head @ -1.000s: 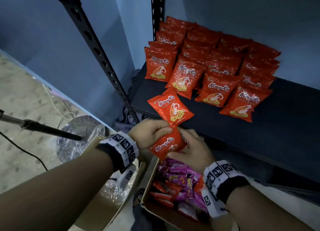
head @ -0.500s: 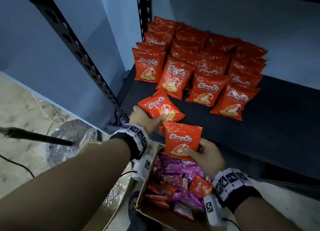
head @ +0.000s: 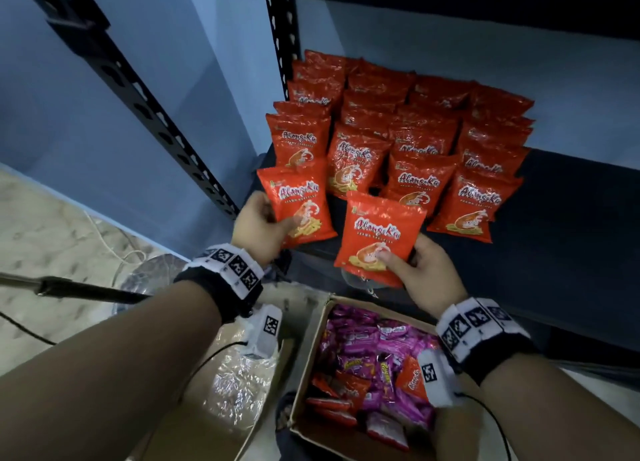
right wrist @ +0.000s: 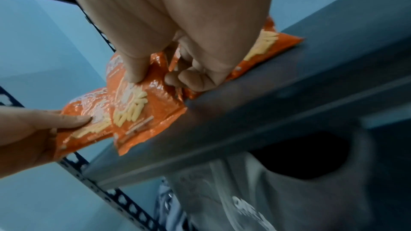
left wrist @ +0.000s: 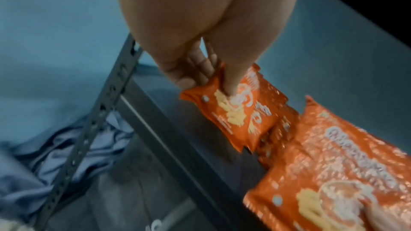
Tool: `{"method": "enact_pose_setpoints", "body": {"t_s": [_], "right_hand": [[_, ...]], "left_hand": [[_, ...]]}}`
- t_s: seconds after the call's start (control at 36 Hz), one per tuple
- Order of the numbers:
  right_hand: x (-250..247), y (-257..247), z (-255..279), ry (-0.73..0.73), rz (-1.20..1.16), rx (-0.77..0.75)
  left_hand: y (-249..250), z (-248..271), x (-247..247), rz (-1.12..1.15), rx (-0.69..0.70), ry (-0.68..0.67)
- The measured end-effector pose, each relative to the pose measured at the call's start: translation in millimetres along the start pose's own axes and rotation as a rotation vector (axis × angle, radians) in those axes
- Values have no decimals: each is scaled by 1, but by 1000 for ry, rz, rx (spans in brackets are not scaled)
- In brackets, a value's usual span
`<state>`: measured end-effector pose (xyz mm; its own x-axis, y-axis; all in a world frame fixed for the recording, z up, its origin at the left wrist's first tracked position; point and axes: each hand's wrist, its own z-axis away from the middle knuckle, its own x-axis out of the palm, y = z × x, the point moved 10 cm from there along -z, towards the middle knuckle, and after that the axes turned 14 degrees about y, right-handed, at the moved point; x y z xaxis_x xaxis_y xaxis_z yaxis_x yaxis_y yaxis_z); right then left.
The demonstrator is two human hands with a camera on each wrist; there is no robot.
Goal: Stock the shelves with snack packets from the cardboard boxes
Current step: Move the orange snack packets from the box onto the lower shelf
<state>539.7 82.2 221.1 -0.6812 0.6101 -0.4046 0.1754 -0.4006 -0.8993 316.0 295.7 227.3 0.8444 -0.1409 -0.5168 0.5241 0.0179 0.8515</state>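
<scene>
My left hand (head: 268,223) pinches an orange-red snack packet (head: 299,204) by its lower edge at the front left of the dark shelf (head: 571,225); in the left wrist view the thumb presses that packet (left wrist: 235,111). My right hand (head: 407,263) grips a second packet (head: 379,235) by its bottom, upright over the shelf's front edge; the right wrist view shows this packet (right wrist: 142,111) between thumb and curled fingers. Rows of the same packets (head: 415,128) fill the shelf's back left. An open cardboard box (head: 367,374) of purple and red packets sits below.
A black perforated upright (head: 138,90) rises left of the shelf, and a second post (head: 282,38) stands at the back corner. A dark pole (head: 86,289) crosses the floor at left. Crumpled clear plastic (head: 239,381) lies beside the box. The shelf's right half is bare.
Both hands have risen from the box toward the shelf. The left hand's packet moved up to the front left row; the right hand's packet turned upright and came forward over the shelf edge.
</scene>
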Motion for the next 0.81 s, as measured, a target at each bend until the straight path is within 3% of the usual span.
{"method": "enact_pose_setpoints", "body": {"t_s": [0.17,0.25,0.56,0.72,0.81], "right_hand": [[20,-39,-34,123,91,-126],[32,-54,-50,163,201,-171],[52,-58,-79,343,401,-92],[61,-60,-79,408,412,-71],[59,-57,-78,475,333,-9]], "left_hand": [[10,-34,-13,-94,46,145],[17,-44,-3,-151,69,135],[29,-80,19,-221,156,133],[22,-92,23,-236,17,155],[21,-98,24,-229,15,171]]}}
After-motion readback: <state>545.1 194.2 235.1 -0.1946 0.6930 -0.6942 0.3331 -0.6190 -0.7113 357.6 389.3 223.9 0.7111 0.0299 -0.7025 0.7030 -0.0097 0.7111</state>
